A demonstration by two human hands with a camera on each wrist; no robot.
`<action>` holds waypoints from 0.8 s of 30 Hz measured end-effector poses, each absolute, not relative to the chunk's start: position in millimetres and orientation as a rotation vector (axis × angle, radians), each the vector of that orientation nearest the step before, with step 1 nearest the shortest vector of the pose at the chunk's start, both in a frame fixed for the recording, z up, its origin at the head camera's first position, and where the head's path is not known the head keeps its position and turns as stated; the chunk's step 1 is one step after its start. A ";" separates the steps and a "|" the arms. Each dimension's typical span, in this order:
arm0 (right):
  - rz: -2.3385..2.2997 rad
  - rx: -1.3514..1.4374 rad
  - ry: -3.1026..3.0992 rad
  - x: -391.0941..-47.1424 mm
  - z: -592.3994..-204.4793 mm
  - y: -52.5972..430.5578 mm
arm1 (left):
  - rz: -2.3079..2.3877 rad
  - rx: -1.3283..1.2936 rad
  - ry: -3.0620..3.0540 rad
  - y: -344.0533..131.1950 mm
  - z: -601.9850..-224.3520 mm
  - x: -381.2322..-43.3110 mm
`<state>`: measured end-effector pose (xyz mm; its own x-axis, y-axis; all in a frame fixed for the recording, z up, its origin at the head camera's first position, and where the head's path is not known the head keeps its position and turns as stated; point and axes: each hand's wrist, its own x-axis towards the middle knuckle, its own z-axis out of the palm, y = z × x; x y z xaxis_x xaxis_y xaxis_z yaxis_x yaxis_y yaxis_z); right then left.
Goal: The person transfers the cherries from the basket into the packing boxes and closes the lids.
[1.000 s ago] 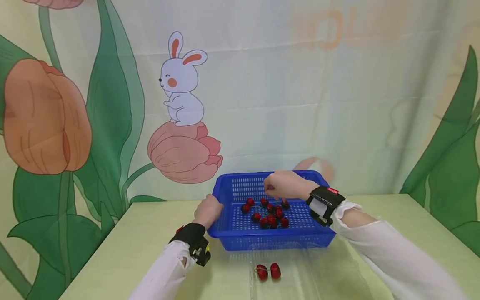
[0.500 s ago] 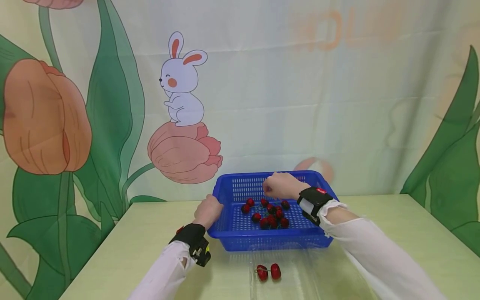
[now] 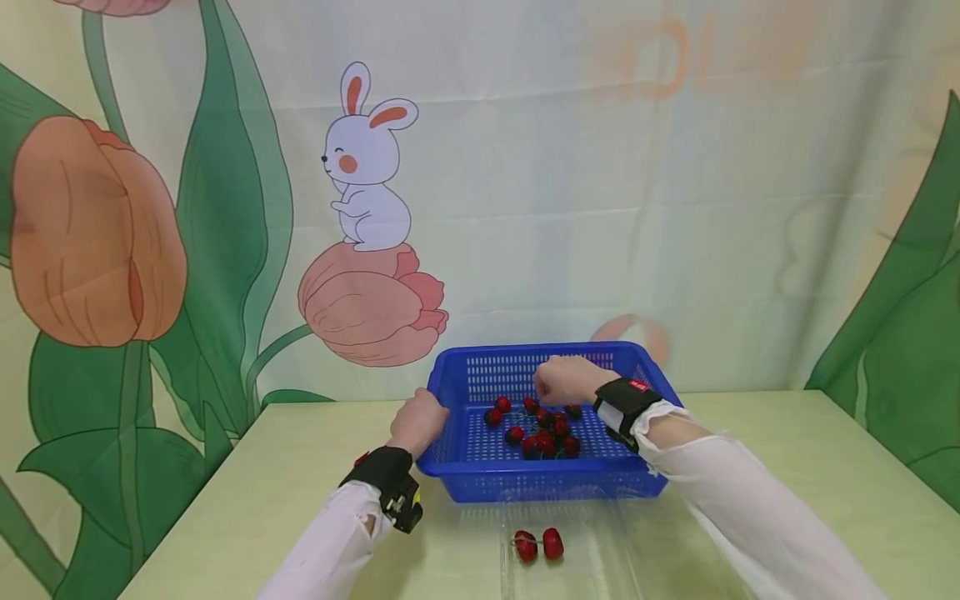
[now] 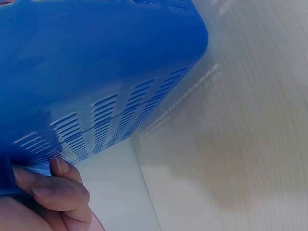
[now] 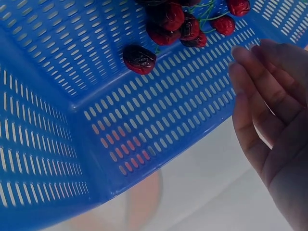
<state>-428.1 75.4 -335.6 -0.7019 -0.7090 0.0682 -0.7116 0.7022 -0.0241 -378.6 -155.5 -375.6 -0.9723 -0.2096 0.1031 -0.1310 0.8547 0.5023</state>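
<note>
A blue perforated plastic basket stands on the table, holding several dark red cherries with thin green stems. My left hand grips its left rim; in the left wrist view the bent fingers lie under the rim's edge. Over the far part of the basket hovers my right hand, above and just behind the cherries. The right wrist view shows that hand with gently bent fingers, thumb close to the fingertips, and nothing visible between them. The nearest cherry in that view is apart from the fingers.
A clear plastic tray lies in front of the basket. Inside it are two cherries close together at its left side. Behind the pale table hangs a curtain printed with a rabbit and tulips.
My right hand has lowered slightly over the basket, and its wrist has shifted left. My left hand stays on the rim. The cherries keep their places.
</note>
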 end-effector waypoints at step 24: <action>-0.033 1.145 -2.972 -437.4 -362.0 75.6 | -0.777 0.280 -2.872 -156.6 -377.5 -380.8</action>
